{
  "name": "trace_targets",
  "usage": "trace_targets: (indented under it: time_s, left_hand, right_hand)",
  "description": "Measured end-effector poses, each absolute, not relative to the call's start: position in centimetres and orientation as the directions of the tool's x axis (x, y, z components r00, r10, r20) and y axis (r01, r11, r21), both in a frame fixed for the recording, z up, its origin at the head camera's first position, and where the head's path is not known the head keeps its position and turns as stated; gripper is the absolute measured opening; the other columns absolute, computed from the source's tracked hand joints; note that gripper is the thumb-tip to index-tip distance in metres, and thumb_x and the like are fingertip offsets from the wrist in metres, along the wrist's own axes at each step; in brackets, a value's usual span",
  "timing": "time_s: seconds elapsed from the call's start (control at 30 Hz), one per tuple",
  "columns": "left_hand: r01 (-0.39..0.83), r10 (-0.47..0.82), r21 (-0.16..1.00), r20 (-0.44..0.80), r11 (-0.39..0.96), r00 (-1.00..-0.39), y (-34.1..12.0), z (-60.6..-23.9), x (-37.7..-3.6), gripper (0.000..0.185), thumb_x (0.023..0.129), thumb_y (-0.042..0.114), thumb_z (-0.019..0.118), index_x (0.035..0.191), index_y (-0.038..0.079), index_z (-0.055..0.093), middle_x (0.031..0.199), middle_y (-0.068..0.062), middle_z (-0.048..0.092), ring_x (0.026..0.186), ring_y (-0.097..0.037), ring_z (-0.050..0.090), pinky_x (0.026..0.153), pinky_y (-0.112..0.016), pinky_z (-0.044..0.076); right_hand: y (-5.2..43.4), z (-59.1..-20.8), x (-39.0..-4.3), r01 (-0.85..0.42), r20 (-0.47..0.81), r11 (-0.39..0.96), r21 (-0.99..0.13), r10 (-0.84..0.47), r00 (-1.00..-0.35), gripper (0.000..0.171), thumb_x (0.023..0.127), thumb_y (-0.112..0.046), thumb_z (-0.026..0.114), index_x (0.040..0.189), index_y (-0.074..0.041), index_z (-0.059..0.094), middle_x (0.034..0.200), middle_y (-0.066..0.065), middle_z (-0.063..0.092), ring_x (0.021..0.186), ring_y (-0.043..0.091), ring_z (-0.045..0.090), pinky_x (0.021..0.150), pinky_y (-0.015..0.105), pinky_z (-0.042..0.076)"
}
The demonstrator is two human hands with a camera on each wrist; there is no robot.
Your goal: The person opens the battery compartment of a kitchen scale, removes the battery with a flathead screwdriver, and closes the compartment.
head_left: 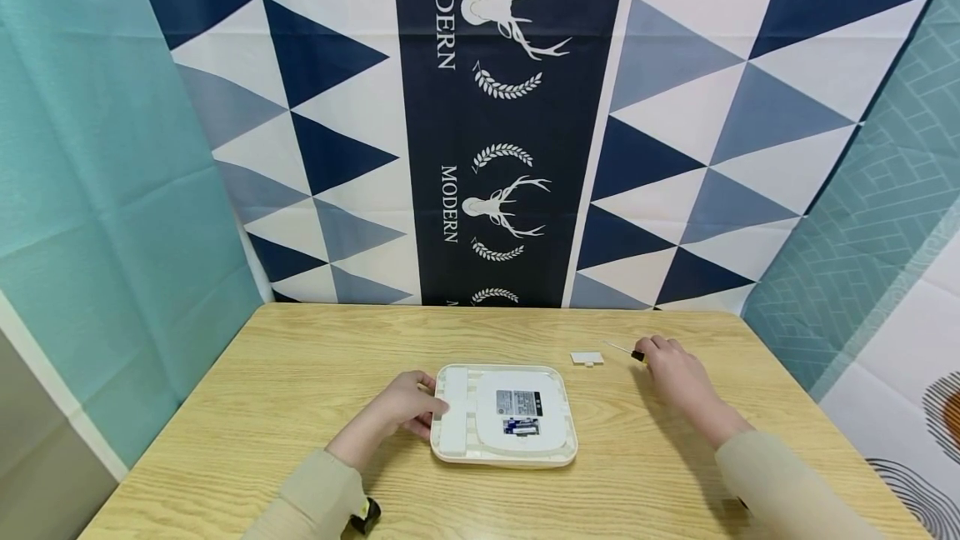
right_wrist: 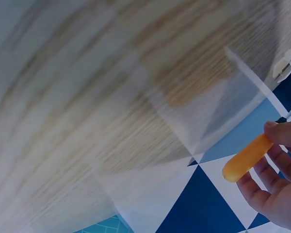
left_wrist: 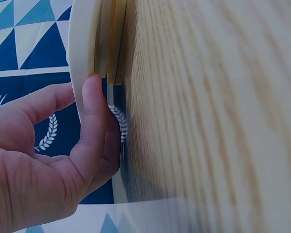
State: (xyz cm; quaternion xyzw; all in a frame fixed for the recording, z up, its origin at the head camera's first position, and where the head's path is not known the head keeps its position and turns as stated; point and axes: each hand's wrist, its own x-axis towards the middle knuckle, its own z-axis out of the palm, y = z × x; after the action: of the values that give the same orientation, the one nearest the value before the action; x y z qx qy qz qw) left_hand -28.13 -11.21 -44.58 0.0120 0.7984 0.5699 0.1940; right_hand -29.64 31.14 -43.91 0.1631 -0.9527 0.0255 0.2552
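Note:
A white, rounded-square device (head_left: 468, 463) rests underside up on the wooden table, with a grey label and an uncovered battery compartment holding blue-and-white batteries (head_left: 521, 427). My left hand (head_left: 407, 403) grips its left edge, thumb on top and fingers against the side and below. In the left wrist view the device's pale edge (left_wrist: 82, 43) is pinched between thumb and fingers. Off to the right, my right hand (head_left: 675, 373) holds a screwdriver (right_wrist: 247, 158) by its orange-yellow handle, the thin metal shaft pointing left. Near the screwdriver's tip lies a small white battery cover (head_left: 587, 358).
The wood-grain table (head_left: 337, 340) reaches back to a patterned cloth (head_left: 495, 123) with triangles and deer heads. Teal cloth (head_left: 112, 173) hangs on the left side, and another patterned cloth (head_left: 847, 273) on the right. A small black-and-yellow object (head_left: 366, 515) shows beside the left sleeve.

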Motion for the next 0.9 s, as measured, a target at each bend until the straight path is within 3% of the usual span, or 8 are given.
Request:
trace_targets:
  time_s: [0.47, 0.9]
  left_hand:
    - [-0.198, 0.241, 0.914, -0.294, 0.354, -0.925, -11.3, -44.63, -28.29, 0.044, 0.082, 0.004, 0.069, 0.12, -0.005, 0.046, 0.078, -0.014, 0.063, 0.059, -0.018, 0.06, 0.051, -0.032, 0.057]
    - [-0.197, 0.242, 0.913, -0.294, 0.358, -0.924, -11.29, -44.47, -28.11, 0.044, 0.082, 0.004, 0.069, 0.119, -0.005, 0.046, 0.078, -0.014, 0.062, 0.059, -0.018, 0.06, 0.05, -0.031, 0.057]
  right_hand:
    - [31.04, -44.33, -30.19, -0.28, 0.417, 0.96, 0.008, -0.257, -0.872, 0.016, 0.081, 0.012, 0.055, 0.09, 0.001, 0.061, 0.08, 0.015, 0.059, 0.073, 0.035, 0.058, 0.055, 0.05, 0.052]
    - [30.94, -44.75, -29.93, -0.276, 0.332, 0.961, -0.001, -0.26, -0.907, 0.019, 0.08, 0.014, 0.055, 0.093, 0.002, 0.061, 0.079, 0.014, 0.059, 0.072, 0.034, 0.059, 0.054, 0.047, 0.053]
